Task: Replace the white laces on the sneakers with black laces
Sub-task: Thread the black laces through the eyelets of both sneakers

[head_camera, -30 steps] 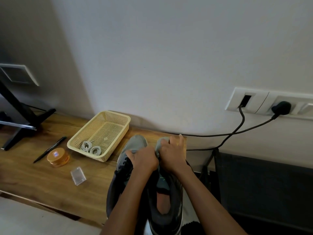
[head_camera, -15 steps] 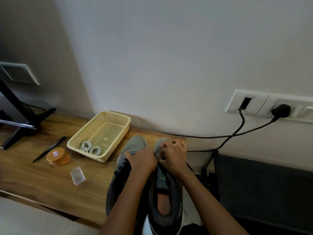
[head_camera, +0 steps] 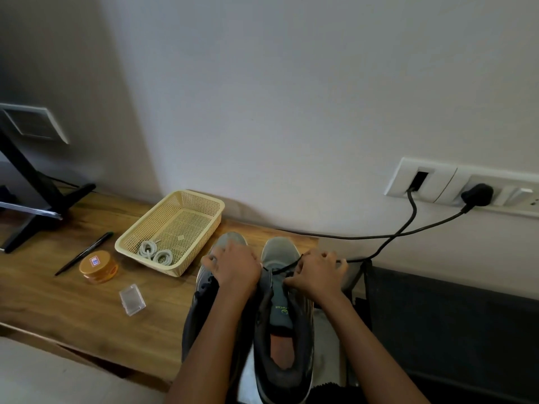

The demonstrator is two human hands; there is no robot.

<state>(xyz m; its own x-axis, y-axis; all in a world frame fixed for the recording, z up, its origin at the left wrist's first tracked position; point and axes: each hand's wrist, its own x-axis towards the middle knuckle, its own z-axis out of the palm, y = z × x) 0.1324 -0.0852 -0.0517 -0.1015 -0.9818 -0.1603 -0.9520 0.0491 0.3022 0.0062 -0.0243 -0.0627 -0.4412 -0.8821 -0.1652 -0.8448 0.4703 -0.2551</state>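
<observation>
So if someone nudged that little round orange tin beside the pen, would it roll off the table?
Probably not: the orange tin sits flat on its base, lid up, so it would likely slide on the wooden table. It looks small and squat, so probably light and unlikely to tip.

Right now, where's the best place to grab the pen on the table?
Take the pen at mid-barrel, coming from above with fingers across it. It lies flat and slanted on the table, clear of the orange tin beside it, so the middle should balance.
</observation>
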